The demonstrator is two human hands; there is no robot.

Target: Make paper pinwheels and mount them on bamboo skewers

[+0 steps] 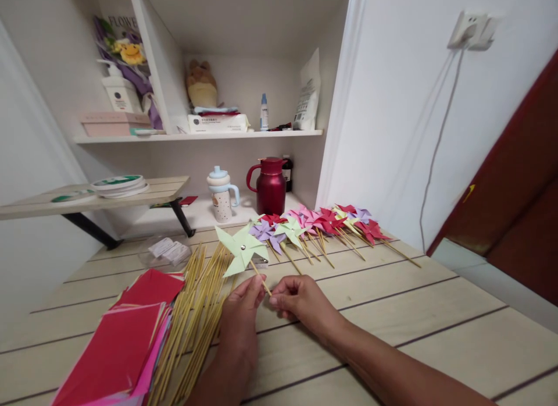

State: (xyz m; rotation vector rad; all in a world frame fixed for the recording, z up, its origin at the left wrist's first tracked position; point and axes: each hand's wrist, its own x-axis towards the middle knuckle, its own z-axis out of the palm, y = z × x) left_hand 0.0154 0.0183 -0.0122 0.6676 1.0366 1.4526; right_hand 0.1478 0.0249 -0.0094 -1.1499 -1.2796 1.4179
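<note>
A pale green paper pinwheel (238,252) on a thin wooden stick is held up over the table. My left hand (244,304) pinches the stick below the paper blades. Close beside it, my right hand (296,298) has its thumb and fingers closed on the stick's lower end. A shiny round pin head marks the middle of the blades. Left of my hands lies a heap of loose wooden sticks (192,313), with a stack of coloured paper squares (113,348), red on top, next to it. Behind my hands, finished-looking pinwheels (331,221) in several colours lie in a row.
A clear plastic container (150,252) with small white packets stands at the back left, near a raised wooden stand (165,191). A red jug (271,188) and a lidded cup (221,199) stand at the back. Shelves (200,137) rise behind; a cord (440,132) hangs at right.
</note>
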